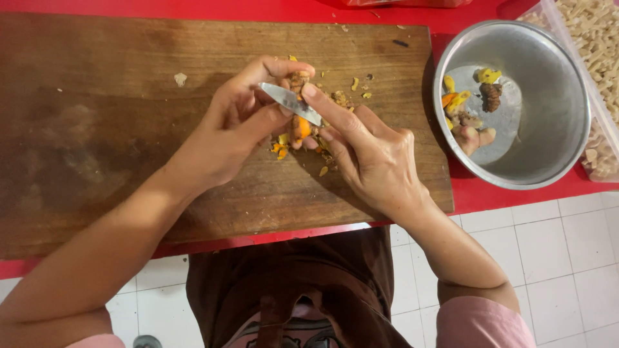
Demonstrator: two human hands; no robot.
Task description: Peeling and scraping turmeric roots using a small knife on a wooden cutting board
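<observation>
Hidden bits first: the root (298, 125) I'm peeling is mostly covered by my fingers, only an orange cut face and a knobbly brown top show. The knife (291, 103) handle is buried in my right hand (371, 158), only the blade shows. The bag (596, 64) at the top right runs out of view, so do the red thing at the top edge and the dark round thing on the floor at the bottom edge; can't tell what either is.

Around, big to small: red worktop (477, 193) carries a wide dark wooden board (97, 129) that covers most of it. Right of the board, just beside its edge, a steel bowl (548, 135) holds a few root pieces, some peeled yellow-orange, some brown. The clear bag of pale pieces touches the bowl's far side. White tiled floor below. Peel scraps (342, 96) lie on the board around and under my hands, one pale crumb well apart to the left.

Hands: both meet over the board's middle right, forearms coming in from the bottom corners. Left hand (235, 129) is closed round the root, thumb arched over the top. Right hand is clenched on the knife, forefinger stretched along the blade's back, the blade laid across the root and pointing left.
</observation>
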